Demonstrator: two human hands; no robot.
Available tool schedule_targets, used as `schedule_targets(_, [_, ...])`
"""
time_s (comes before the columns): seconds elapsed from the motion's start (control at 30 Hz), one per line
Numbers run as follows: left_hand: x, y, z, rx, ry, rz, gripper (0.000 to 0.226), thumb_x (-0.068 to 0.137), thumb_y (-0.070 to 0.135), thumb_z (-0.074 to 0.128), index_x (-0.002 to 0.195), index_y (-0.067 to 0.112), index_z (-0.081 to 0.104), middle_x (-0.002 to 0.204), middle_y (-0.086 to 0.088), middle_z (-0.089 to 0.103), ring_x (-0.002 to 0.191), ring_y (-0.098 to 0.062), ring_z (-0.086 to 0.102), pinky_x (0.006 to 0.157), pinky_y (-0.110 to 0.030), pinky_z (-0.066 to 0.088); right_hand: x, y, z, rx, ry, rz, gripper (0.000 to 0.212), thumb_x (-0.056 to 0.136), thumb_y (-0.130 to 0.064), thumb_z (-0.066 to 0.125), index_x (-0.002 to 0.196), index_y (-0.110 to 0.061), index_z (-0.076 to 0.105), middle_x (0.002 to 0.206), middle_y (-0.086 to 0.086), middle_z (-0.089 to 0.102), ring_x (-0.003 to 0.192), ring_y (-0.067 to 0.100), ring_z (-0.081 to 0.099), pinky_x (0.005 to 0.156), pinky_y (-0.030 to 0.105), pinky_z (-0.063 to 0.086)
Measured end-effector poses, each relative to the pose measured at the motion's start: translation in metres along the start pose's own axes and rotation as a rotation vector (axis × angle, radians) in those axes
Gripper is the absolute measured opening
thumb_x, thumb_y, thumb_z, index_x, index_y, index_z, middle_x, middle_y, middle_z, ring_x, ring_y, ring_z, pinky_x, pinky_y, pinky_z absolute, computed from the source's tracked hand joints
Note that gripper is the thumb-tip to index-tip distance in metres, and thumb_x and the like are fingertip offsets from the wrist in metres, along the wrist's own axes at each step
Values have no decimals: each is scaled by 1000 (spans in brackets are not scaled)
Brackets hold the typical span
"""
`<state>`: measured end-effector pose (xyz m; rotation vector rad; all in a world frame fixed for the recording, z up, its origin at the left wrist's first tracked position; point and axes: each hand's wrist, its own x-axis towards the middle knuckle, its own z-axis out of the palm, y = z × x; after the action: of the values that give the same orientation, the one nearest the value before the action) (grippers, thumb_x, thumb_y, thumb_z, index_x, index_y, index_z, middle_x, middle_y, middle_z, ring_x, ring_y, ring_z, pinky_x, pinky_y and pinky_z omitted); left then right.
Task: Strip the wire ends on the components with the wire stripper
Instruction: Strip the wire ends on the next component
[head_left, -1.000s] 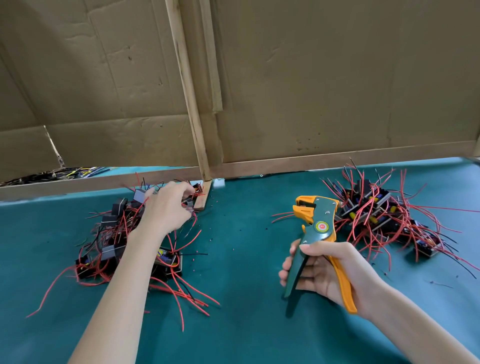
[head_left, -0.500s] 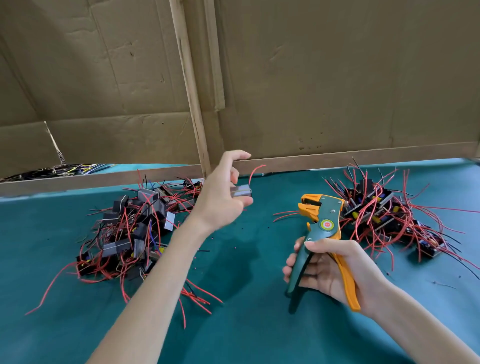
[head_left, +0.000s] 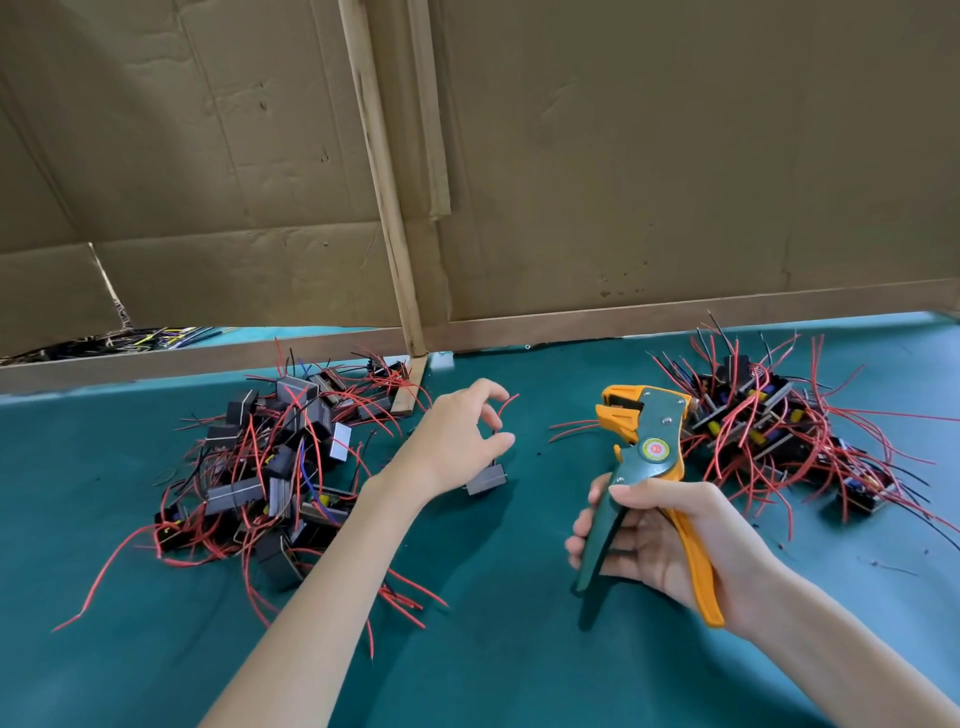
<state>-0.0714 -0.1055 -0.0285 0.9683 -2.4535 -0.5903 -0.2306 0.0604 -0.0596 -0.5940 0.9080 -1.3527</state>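
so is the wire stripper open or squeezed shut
open: wire stripper has a gap between its orange jaws, handles spread in the right hand

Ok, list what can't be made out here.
All head view.
- How the left hand holds the component: hidden behind its own fingers.
- Wire ends in the right pile: too small to tell if stripped.
- Far cables: cut off by the cardboard.
- Wire stripper handles: partly covered by the right hand.

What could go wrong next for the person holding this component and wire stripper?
1. The component dangles from a red wire that the left hand only pinches; it may swing or slip.
2. The wire stripper in the right hand sits close to the right pile of loose wires, which could snag.
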Motion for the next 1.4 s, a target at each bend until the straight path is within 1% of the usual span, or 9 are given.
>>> schedule_targets(0.2, [-2, -2, 15, 129, 21, -11, 55, 91, 17, 60, 139, 19, 33, 128, -4, 50, 106, -21, 58, 94, -34, 44, 0, 0, 1, -4, 4, 0, 14, 67, -10, 65, 77, -2, 71, 82, 29, 65, 79, 45, 67, 74, 51, 57])
schedule_targets(0.4, [1, -5, 16, -13, 33, -56, 46, 88, 13, 62, 131, 17, 45, 93, 6, 62, 78, -11, 59, 81, -29, 48, 0, 1, -1, -3, -6, 0, 15, 66, -11, 66, 78, -2, 71, 83, 28, 65, 80, 46, 67, 75, 51, 57])
schedule_targets(0.6, [1, -7, 25, -3, -13, -121, 46, 91, 21, 61, 132, 17, 43, 124, -1, 49, 92, -14, 59, 87, -31, 43, 1, 1, -2, -3, -10, 2, 16, 66, -11, 67, 79, -2, 71, 83, 29, 65, 80, 46, 67, 75, 51, 57])
schedule_targets(0.67, [0, -7, 27, -51, -12, -153, 46, 92, 23, 60, 133, 17, 41, 119, 2, 52, 83, -10, 59, 82, -28, 40, 1, 1, -2, -6, -9, 2, 16, 65, -11, 68, 78, -2, 71, 83, 29, 65, 80, 46, 67, 75, 51, 57])
schedule_targets(0.8, [1, -8, 28, -153, 14, -207, 40, 89, 22, 64, 125, 16, 47, 85, 16, 60, 77, -8, 57, 76, -30, 42, 2, 1, -2, -10, -9, 3, 17, 64, -12, 68, 78, -2, 71, 83, 29, 65, 80, 45, 68, 75, 51, 57])
schedule_targets(0.97, [1, -5, 26, -180, 29, -242, 33, 84, 23, 69, 112, 20, 53, 87, 14, 59, 84, -16, 54, 70, -27, 41, 2, 2, -2, -16, -11, 2, 17, 65, -12, 67, 78, -2, 72, 82, 28, 66, 80, 45, 68, 73, 50, 57])
schedule_targets(1.1, [0, -1, 22, -223, 46, -234, 22, 83, 20, 71, 101, 19, 59, 79, 10, 60, 73, -9, 54, 58, -18, 37, 2, 1, -2, -20, -15, -1, 17, 65, -12, 67, 78, -2, 72, 82, 28, 66, 80, 45, 68, 74, 50, 57])
schedule_targets(1.27, [-3, 6, 18, -284, 71, -220, 16, 82, 19, 73, 88, 15, 58, 81, 4, 60, 67, -14, 56, 71, -35, 51, 3, 1, -3, -20, -19, -3, 17, 66, -12, 67, 79, -2, 71, 83, 28, 65, 81, 46, 68, 74, 50, 57])
schedule_targets(1.4, [-4, 8, 17, -305, 64, -220, 19, 82, 18, 74, 83, 16, 56, 78, 4, 60, 66, -15, 56, 71, -36, 52, 3, 2, -3, -23, -22, -5, 16, 68, -12, 66, 79, -2, 71, 83, 28, 65, 82, 45, 68, 76, 50, 56])
